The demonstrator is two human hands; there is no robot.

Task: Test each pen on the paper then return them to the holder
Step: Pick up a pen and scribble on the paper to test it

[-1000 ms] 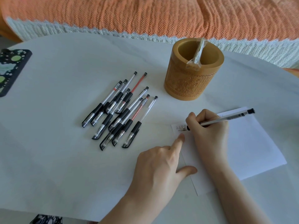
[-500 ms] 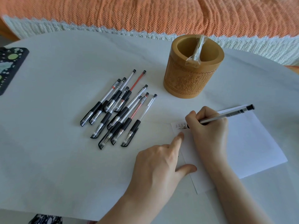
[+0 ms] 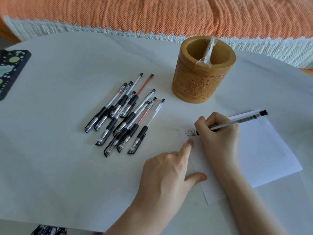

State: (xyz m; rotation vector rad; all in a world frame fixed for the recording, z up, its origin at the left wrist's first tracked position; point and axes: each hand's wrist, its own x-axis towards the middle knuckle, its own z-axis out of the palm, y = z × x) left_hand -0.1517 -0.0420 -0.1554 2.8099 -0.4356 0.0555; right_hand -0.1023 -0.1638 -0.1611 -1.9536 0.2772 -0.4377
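My right hand (image 3: 220, 133) grips a clear pen (image 3: 243, 119) with a black end cap, its tip touching the top left corner of a white paper sheet (image 3: 264, 155) where small marks are written. My left hand (image 3: 169, 170) lies flat, index finger and thumb pressing the sheet's left edge. Several capped pens (image 3: 125, 114), black and red, lie in a loose pile left of the sheet. A carved yellow wooden holder (image 3: 201, 83) stands behind the sheet, with a clear plastic wrapper (image 3: 206, 53) draped over its rim.
A white cover spreads over the round table (image 3: 67, 150). An orange blanket with a white lace border (image 3: 152, 14) runs along the far side. A dark patterned object (image 3: 10, 70) lies at the left edge.
The right hand has shifted the pen tip slightly down on the paper's corner, below the first row of marks. The left hand stays pressed on the sheet.
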